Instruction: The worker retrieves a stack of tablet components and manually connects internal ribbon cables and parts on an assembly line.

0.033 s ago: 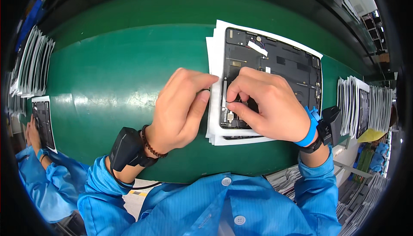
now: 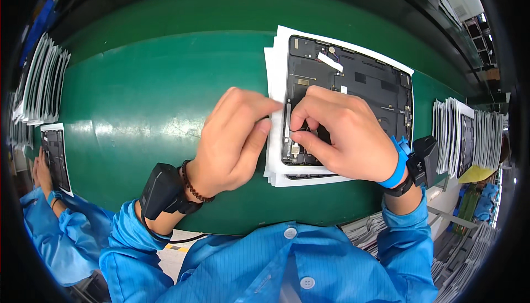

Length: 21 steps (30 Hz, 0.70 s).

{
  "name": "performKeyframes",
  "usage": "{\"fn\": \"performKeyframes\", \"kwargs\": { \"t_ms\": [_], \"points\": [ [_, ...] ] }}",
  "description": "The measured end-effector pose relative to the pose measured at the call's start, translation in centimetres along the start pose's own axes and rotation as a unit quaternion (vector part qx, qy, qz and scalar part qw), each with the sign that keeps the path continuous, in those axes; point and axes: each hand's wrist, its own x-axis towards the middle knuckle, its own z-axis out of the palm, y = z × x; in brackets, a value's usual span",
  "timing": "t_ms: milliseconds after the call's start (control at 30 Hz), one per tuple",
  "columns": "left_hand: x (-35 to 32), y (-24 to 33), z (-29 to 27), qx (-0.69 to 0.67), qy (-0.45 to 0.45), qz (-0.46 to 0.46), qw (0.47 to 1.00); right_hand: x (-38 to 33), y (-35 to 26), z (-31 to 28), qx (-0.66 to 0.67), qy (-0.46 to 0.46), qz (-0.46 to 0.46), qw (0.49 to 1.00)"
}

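A black tablet housing [image 2: 375,90] lies with its inner side up on a stack of white sheets [image 2: 279,71], right of centre. Over its near left part my right hand [image 2: 345,132] is closed, thumb and forefinger curled in a pinch by the left edge. Whatever those fingertips hold is too small to make out. My left hand [image 2: 232,137] hovers beside the same edge, its forefinger stretched toward the housing and the thumb apart from it. Nothing shows between them. A small metal part [image 2: 295,149] sits in the housing just below my right fingertips.
The work surface is a green mat [image 2: 138,93]. Upright stacks of white-wrapped sheets [image 2: 41,82] stand at the far left, and another wrapped stack [image 2: 447,134] at the right. A co-worker's hand [image 2: 42,171] rests by another black housing [image 2: 57,156] at the left.
My left forefinger has shifted very slightly right, to the housing's left edge. My right hand and the housing look unmoved.
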Motion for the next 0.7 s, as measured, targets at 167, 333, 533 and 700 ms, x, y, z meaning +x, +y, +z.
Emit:
{"fn": "performKeyframes", "kwargs": {
  "t_ms": [167,333,533,700],
  "points": [
    [0.5,-0.3,-1.1,0.016,-0.060,0.019,0.998,0.3,0.0,-0.1,-0.025,-0.013,-0.010,1.000],
    [2.9,-0.7,-2.5,0.035,-0.096,0.051,0.993,0.4,0.4,0.0,-0.038,-0.021,-0.015,0.999],
    [4.0,-1.5,-2.8,0.023,-0.190,0.035,0.981,-0.1,0.8,0.7,-0.046,0.015,-0.043,0.998],
    [3.2,-2.0,-2.1,-0.045,-0.211,-0.011,0.976,-0.5,0.9,1.3,-0.060,0.039,-0.060,0.996]
  ]
}}
